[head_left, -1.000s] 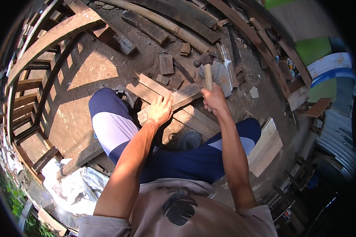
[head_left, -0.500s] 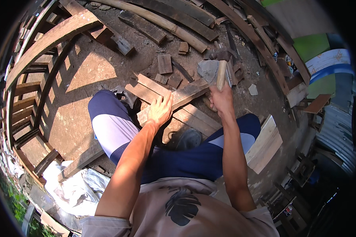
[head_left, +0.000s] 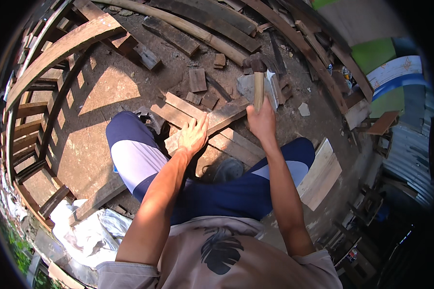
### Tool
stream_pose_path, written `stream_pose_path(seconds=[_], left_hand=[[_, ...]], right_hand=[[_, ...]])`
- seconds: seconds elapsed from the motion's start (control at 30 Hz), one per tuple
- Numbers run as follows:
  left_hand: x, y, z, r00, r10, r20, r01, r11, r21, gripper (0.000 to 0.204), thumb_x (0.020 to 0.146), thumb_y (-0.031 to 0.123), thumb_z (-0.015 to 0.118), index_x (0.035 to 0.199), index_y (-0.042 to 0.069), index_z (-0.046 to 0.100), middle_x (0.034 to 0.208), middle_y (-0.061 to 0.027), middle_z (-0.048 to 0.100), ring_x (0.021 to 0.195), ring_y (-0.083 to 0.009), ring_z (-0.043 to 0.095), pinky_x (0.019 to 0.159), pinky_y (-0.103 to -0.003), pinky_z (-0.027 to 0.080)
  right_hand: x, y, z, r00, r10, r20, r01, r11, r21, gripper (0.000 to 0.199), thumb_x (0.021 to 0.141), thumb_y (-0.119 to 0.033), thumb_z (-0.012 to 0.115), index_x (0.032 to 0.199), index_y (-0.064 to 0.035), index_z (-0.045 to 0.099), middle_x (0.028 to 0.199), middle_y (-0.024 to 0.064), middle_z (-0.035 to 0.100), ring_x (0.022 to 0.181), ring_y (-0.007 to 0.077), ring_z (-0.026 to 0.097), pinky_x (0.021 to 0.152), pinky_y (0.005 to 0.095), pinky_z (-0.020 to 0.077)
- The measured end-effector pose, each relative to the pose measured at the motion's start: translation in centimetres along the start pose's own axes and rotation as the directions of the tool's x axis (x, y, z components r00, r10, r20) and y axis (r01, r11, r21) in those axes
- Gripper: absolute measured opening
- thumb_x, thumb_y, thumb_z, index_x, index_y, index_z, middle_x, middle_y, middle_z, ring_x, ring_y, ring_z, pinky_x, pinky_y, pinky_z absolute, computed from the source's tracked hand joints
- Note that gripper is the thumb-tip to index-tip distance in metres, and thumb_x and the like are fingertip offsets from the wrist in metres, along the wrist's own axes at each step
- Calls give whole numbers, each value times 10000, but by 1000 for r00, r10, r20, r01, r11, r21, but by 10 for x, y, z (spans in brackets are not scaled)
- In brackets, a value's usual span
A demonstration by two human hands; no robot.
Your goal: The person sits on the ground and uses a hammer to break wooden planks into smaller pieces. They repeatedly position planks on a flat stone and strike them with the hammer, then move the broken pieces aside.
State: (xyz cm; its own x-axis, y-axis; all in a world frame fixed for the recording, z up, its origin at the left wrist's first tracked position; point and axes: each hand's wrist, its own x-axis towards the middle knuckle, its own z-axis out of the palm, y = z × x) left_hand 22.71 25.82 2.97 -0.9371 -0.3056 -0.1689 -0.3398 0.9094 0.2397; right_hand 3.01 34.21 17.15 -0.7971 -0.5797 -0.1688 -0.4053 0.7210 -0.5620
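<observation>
My left hand [head_left: 194, 136] lies flat with fingers stretched out on a thick wooden board [head_left: 228, 114], which runs diagonally in front of me. Beneath it two lighter wooden slats [head_left: 181, 107] cross at an angle. In my right hand [head_left: 262, 120] is a hammer [head_left: 259, 91], gripped by its wooden handle. The dark hammer head points away from me, past the board's far right end. Beside the handle, a grey block [head_left: 246, 86] is partly covered by the hammer. Whether the hammer touches anything I cannot tell.
Small wood offcuts [head_left: 197, 80] lie beyond the slats. Long beams and a round pole [head_left: 202, 33] stretch across the far side. A curved wooden frame [head_left: 62, 45] stands at left, near a white sheet [head_left: 94, 231]. A pale board [head_left: 319, 176] rests by my right knee.
My right hand and the hammer have shifted a little left, and the hammer head has swung left. My left hand stays on the board. The view has shifted slightly.
</observation>
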Motion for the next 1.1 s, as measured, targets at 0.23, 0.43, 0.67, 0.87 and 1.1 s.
stream_pose_path(seconds=[0.23, 0.43, 0.67, 0.87, 1.1], left_hand=[[0, 4, -8, 1000, -1, 24, 2, 998, -58, 660, 911, 432, 578, 1416, 30, 441, 1492, -69, 408, 1111, -256, 507, 866, -403, 450], [-2, 1, -30, 951, -280, 134, 306, 918, -254, 958, 763, 758, 567, 1340, -1, 480, 1386, -152, 472, 1202, -293, 489, 986, -447, 384], [-12, -6, -31, 780, -531, 332, 605, 775, -183, 1027, 682, 848, 556, 1198, -40, 557, 1170, -182, 619, 1138, -309, 575, 974, -403, 440], [-10, -7, -32, 822, -497, 277, 555, 808, -197, 960, 705, 827, 569, 1122, -37, 583, 1061, -193, 654, 1050, -312, 631, 919, -411, 481], [-13, -9, -30, 829, -496, 259, 546, 818, -181, 987, 697, 829, 574, 1146, -49, 585, 1046, -210, 660, 1023, -309, 646, 879, -413, 500]], right_hand=[[16, 8, 11, 882, 303, 360, -271, 953, -137, 355, 836, -133, 629, 1131, 58, 577, 728, 208, 643, 517, 296, 643, 506, 417, 505], [12, 1, -15, 976, 100, 191, -77, 989, -123, 392, 841, -210, 648, 1127, 42, 558, 1032, 289, 653, 1005, 464, 615, 863, 498, 485], [15, 16, -21, 994, -15, 109, 28, 991, -127, 376, 824, -195, 649, 1114, 29, 564, 989, 295, 654, 967, 468, 624, 841, 514, 490], [6, 47, 7, 971, 54, 233, -18, 988, -152, 363, 815, -158, 638, 1122, 21, 566, 962, 318, 649, 943, 484, 622, 818, 522, 494], [30, 1, 0, 948, -68, 312, 117, 983, -141, 353, 818, -173, 652, 1093, 25, 556, 931, 307, 646, 918, 475, 631, 758, 524, 487]])
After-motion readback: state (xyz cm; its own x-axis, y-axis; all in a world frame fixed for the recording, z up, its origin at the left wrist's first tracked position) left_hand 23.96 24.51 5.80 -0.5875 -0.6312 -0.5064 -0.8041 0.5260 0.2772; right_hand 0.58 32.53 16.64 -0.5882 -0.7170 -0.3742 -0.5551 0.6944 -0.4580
